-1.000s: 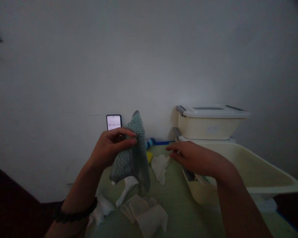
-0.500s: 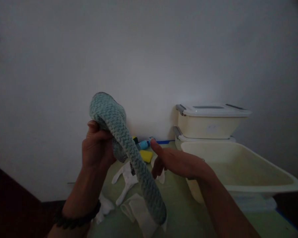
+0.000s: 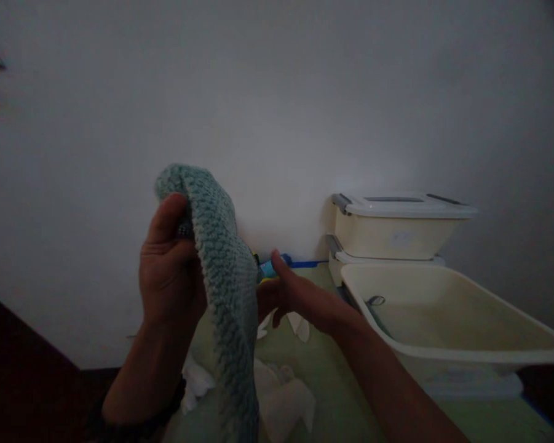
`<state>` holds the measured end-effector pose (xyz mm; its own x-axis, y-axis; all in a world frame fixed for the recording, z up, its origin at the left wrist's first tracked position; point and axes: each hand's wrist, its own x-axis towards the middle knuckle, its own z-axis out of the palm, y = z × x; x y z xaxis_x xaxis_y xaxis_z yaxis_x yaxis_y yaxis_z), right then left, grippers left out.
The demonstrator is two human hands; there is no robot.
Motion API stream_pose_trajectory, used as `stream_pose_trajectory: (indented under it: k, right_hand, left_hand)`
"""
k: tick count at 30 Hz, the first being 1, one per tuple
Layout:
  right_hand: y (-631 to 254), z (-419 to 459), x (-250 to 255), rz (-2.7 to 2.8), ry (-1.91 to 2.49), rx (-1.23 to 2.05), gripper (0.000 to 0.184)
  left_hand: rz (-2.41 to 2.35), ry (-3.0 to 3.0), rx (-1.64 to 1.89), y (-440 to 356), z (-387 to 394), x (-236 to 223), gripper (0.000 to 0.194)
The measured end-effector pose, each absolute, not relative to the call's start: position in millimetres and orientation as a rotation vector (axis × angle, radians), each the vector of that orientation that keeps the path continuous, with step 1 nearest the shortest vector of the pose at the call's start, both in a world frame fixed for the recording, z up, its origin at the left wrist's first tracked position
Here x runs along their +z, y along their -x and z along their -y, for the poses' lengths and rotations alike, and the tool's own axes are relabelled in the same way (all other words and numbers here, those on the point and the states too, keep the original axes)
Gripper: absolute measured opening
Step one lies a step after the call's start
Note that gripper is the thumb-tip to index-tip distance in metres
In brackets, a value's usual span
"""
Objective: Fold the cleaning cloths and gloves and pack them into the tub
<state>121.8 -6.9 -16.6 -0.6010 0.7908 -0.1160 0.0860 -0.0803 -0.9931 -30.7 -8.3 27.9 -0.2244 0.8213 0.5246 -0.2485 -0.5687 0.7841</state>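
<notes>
The cloth [image 3: 225,264] is now hanging almost straight down before the person, where half a second ago it was slanting to the lower right; its pale green, nubbly face is running out of view below. The left hand [image 3: 166,271] is gripping it near its folded top. The right hand [image 3: 299,301] is coming closer, fingertips hiding behind the cloth, thumb standing apart; whether it is grasping, I cannot tell. At right, the tub [image 3: 489,353] is holding a dark loop [image 3: 377,301] near its left wall. Farther back, a box [image 3: 387,237] is sitting lidded, its contents hidden.
</notes>
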Motion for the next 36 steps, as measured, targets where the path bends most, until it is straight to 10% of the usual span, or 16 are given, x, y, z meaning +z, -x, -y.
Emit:
stream_pose_trajectory:
  k: [15, 26, 36]
  right_hand:
    - [-146.6, 6.7, 0.1, 1.234, 0.649, 1.419, 0.023]
    - [-183.5, 12.8, 15.8, 1.478, 1.008, 0.459, 0.025]
    - [-188.6, 13.3, 17.6, 1.231, 1.105, 0.608, 0.047]
  left_hand:
    - [-0.592, -1.343, 2.118, 44.6, -6.6, 27.2, 0.026]
    - [-0.703, -1.2, 2.014, 51.4, -19.4, 23.1, 0.021]
    - [-0.765, -1.19, 1.649, 56.4, -27.0, 15.6, 0.017]
